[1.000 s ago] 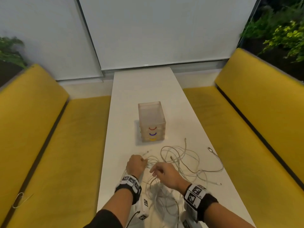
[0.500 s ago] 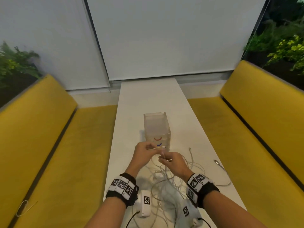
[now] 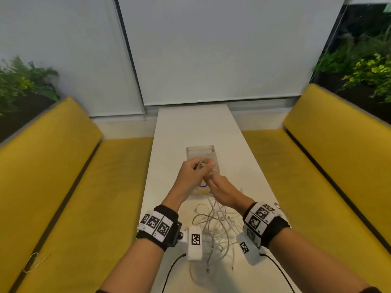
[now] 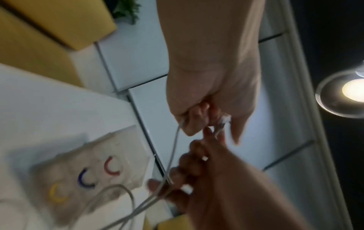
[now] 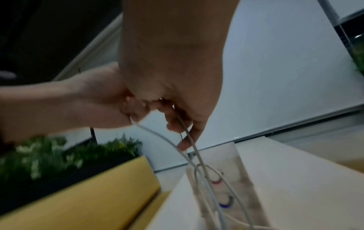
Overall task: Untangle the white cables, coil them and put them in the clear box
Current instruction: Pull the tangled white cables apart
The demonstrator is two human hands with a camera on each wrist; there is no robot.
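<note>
A tangle of white cables (image 3: 215, 227) lies on the white table (image 3: 190, 127) between my wrists. My left hand (image 3: 195, 170) is raised in front of the clear box (image 3: 200, 152) and pinches a white cable end (image 4: 224, 120). My right hand (image 3: 220, 188) sits just below and to the right of it, fingers curled round cable strands (image 5: 189, 137) that run down to the pile. The box has red, blue and yellow curved marks (image 4: 84, 179) on its near face. Both hands hide part of the box.
Yellow bench seats (image 3: 74, 187) (image 3: 317, 176) flank the narrow table on both sides. Grey blinds (image 3: 211, 49) close the far end, with plants (image 3: 23, 85) at the left and right corners. A loose cable plug (image 3: 277, 206) lies by my right wrist.
Both hands have risen from the tangle on the table to in front of the box, lifting cable strands with them. The view has tilted up.
</note>
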